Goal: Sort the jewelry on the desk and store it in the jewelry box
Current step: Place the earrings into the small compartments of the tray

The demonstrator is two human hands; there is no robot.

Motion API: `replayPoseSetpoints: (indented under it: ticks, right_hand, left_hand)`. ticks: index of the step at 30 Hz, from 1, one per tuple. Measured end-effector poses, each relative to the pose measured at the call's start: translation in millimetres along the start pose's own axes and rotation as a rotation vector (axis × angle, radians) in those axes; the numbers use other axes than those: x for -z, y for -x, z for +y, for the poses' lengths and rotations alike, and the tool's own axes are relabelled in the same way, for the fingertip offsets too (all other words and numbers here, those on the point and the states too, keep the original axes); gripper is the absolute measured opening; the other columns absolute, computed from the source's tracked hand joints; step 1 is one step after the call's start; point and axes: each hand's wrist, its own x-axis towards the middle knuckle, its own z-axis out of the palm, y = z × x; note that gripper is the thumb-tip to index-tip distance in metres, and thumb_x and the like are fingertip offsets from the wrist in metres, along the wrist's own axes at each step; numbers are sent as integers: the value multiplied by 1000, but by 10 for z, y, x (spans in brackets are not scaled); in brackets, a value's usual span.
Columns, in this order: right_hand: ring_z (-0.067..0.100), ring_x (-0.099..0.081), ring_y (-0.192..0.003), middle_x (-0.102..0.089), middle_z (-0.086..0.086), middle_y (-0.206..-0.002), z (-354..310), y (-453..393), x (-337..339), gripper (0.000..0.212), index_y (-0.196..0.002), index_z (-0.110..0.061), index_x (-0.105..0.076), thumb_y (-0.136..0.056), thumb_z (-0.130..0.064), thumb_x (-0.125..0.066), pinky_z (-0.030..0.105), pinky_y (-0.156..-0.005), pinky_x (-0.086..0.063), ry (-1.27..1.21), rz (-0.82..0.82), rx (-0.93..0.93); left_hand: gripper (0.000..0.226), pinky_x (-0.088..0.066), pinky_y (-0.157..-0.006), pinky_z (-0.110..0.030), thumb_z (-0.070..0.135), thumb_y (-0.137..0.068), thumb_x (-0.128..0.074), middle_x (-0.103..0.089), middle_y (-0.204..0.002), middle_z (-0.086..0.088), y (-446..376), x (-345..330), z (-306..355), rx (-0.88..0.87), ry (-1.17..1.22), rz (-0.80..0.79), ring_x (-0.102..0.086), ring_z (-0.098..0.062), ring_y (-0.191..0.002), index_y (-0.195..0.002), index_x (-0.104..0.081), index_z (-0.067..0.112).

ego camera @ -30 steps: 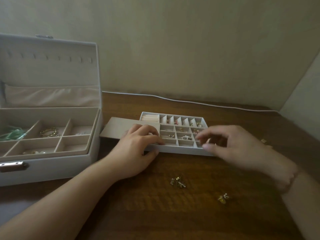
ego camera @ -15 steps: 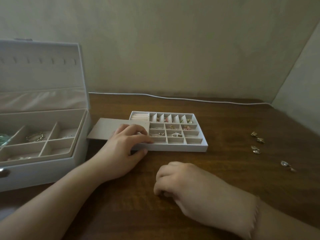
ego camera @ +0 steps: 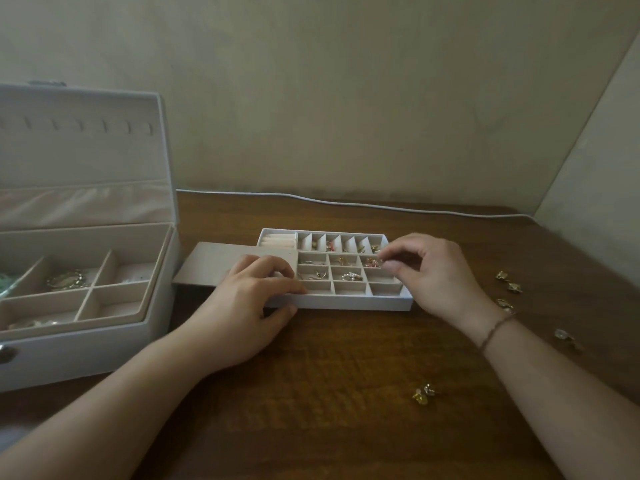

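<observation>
A white divided tray [ego camera: 346,303] lies mid-desk with small earrings in several of its compartments. My left hand [ego camera: 249,306] rests flat on the tray's left front corner, holding it down. My right hand [ego camera: 429,275] hovers over the tray's right side, thumb and forefinger pinched on a small gold earring [ego camera: 375,263] above a right-hand compartment. The open white jewelry box [ego camera: 86,337] stands at the left, with a gold bracelet [ego camera: 65,280] in one section.
Loose gold earrings lie on the wooden desk: a pair [ego camera: 424,393] near the front and several [ego camera: 509,289] at the right, beyond my right wrist. A white cable [ego camera: 346,202] runs along the wall. A beige flat lid [ego camera: 214,265] lies between box and tray.
My right hand rose from the desk front, where the gold pieces near the tray lay, and moved back over the tray's right side with an earring pinched. The left hand stayed put.
</observation>
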Motion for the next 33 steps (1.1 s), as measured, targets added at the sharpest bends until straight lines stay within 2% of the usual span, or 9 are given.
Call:
replayPoseSetpoints:
  ticks: [5, 12, 18, 20, 22, 24, 26, 29, 33]
  right_hand:
    - [-5, -57, -91, -65, -16, -98, 99, -49, -95, 18, -101, -25, -71, -88, -13, -67, 8, -72, -43, 52, -62, -39]
    - [-3, -59, -96, -68, -13, -104, 171, -41, -108, 18, -101, -25, -72, -89, -13, -66, 8, -80, -44, 51, -68, -1]
    - [-4, -59, -91, -67, -15, -99, 100, 45, 97, 17, -100, -27, -72, -89, -15, -66, 20, -81, -52, 111, -63, 116]
    - [-3, -58, -87, -63, -20, -96, -7, 137, 262, 15, -100, -37, -67, -89, -26, -65, 19, -76, -50, 184, -172, 139]
    - [-4, -57, -88, -60, -23, -96, -121, 261, 428, 14, -100, -47, -61, -87, -43, -63, 19, -76, -49, 285, -440, 99]
    - [-4, -57, -90, -59, -24, -99, -227, 388, 536, 26, -107, -51, -57, -82, -57, -61, 24, -79, -52, 346, -739, 12]
    - [0, -56, -91, -55, -22, -102, -349, 485, 567, 41, -116, -57, -49, -78, -62, -63, 26, -77, -53, 374, -948, -57]
    - [2, -54, -87, -51, -19, -101, -486, 565, 522, 46, -118, -54, -45, -78, -57, -68, 24, -69, -49, 438, -1017, -4]
    - [1, -51, -87, -48, -20, -99, -544, 633, 397, 19, -101, -43, -52, -87, -40, -66, 24, -72, -49, 403, -986, 140]
  left_hand:
    - [30, -41, -104, -36, 34, -92, -62, -39, -121, 29, -2, 3, 5, -7, -12, -1, -30, 0, -120, -119, -62, 46]
    - [30, -39, -104, -33, 34, -92, -62, -40, -121, 28, 0, -1, 1, -6, -14, -4, -30, 0, -121, -118, -61, 48]
    - [30, -40, -102, -34, 34, -91, -63, -41, -121, 28, 2, 3, -2, -18, -12, -1, -32, -2, -122, -118, -61, 48]
    - [31, -40, -103, -34, 34, -91, -63, -41, -121, 28, 2, 3, -3, -13, -13, -5, -32, -2, -122, -119, -61, 47]
    - [31, -40, -103, -34, 34, -91, -62, -40, -122, 28, -2, 4, -2, -11, -14, -10, -32, -2, -123, -119, -60, 47]
    - [31, -40, -103, -34, 34, -91, -62, -40, -122, 28, -3, 6, 2, -12, -13, -14, -31, -2, -122, -119, -59, 49]
    - [31, -40, -103, -34, 34, -91, -62, -40, -122, 28, -3, 10, 5, -9, -6, -16, -32, -2, -122, -118, -59, 50]
    - [31, -40, -103, -34, 34, -91, -62, -41, -122, 29, -5, 15, 11, -2, -5, -24, -31, -2, -123, -117, -57, 52]
    - [31, -41, -104, -35, 34, -91, -63, -42, -123, 28, 0, 10, 13, 4, -4, -16, -32, -3, -125, -115, -57, 53]
